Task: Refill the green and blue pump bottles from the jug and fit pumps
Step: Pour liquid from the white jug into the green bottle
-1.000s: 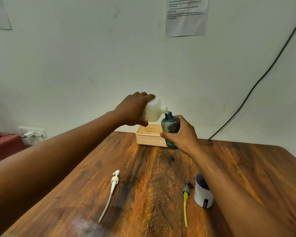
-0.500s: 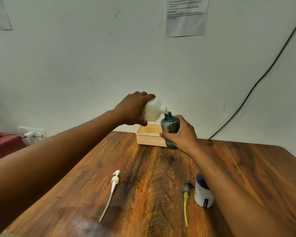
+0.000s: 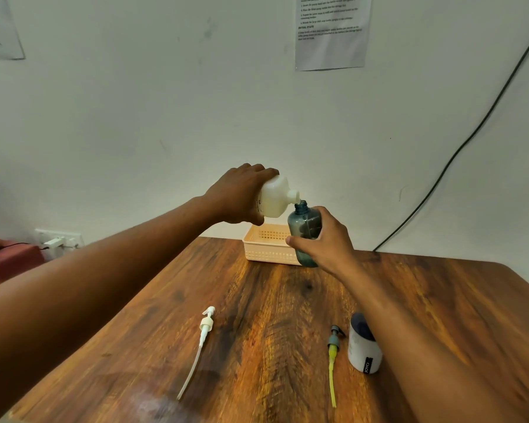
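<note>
The white jug is held tipped on its side by the left hand, fingers wrapped around it. Its short spout points right and down, at the open neck of the blue bottle. The see-through bottle is held upright above the wooden table, gripped by the right hand, before a peach basket. A white pump and a yellow-tubed pump lie flat.
</note>
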